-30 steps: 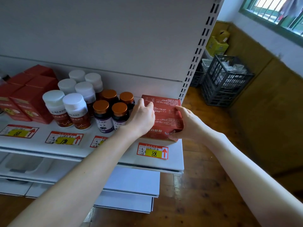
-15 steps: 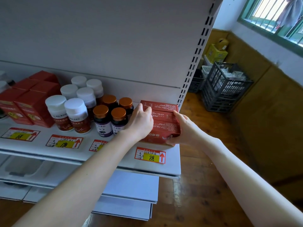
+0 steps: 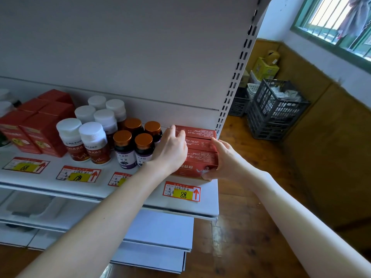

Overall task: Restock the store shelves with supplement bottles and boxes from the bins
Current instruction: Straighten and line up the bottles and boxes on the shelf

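Red boxes (image 3: 200,157) sit between the two hands at the right end of the shelf (image 3: 208,199), bottoms on the shelf surface. They look like three boxes packed one behind the other; can't tell if the front one is fully seated.

- Long axis of each box: runs hand to hand, parallel to the shelf's front edge.
- Facing: the face printed in large white characters points out at the person; small-print panels face up.
- Left hand (image 3: 170,151): holds the left ends, fingers curled over the top edge of the rear boxes.
- Right hand (image 3: 224,159): holds the right end of the front box, fingers along the side, thumb at the lower front corner.
- Copper-capped bottles (image 3: 143,149): just outboard of the left hand, touching or nearly so.
- White-capped bottles (image 3: 94,141): further that way.
- "88" price tag (image 3: 181,191): below the left wrist, on the shelf lip.
- Dark crates (image 3: 275,113): well past the right hand, on the floor.
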Demonstrator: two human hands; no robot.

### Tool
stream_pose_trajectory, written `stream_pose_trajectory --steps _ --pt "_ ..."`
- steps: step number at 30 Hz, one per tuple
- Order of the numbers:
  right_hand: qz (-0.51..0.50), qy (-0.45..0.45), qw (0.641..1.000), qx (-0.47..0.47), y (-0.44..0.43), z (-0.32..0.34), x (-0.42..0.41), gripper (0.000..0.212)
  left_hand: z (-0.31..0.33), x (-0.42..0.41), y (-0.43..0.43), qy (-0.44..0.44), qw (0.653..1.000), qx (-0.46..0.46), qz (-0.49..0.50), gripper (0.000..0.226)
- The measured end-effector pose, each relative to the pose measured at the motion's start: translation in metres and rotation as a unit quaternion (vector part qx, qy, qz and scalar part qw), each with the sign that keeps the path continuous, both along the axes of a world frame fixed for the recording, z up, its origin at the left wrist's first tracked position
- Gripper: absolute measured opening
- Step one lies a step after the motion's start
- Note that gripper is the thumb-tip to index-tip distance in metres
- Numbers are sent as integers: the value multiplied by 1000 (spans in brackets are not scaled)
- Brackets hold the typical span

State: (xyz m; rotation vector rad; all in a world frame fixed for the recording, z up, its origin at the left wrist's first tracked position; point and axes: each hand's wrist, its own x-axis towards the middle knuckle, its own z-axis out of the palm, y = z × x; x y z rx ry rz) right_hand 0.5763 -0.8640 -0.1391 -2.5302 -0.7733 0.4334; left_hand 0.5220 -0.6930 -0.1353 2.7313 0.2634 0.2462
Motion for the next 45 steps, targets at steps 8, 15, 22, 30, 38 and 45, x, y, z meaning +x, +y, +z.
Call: stream_pose_trajectory --steps 8,15,22,30,38,45 --pt "39 -120 992 1 3 27 -17 78 35 -14 14 -124 992 10 -3 36" --pt "95 -163 982 17 48 43 -37 68 48 -45 65 -130 991 7 20 33" --pt "78 -168 980 77 104 47 -50 45 39 -74 125 -111 993 28 -36 30" --pt "28 -159 986 43 143 44 -61 27 34 -70 160 -49 979 90 -175 40" --pt "2 -138 990 41 153 39 -64 34 25 -61 161 -46 973 119 -190 24" --pt "20 -135 990 43 151 42 -63 36 22 -59 161 -54 972 115 -198 22"
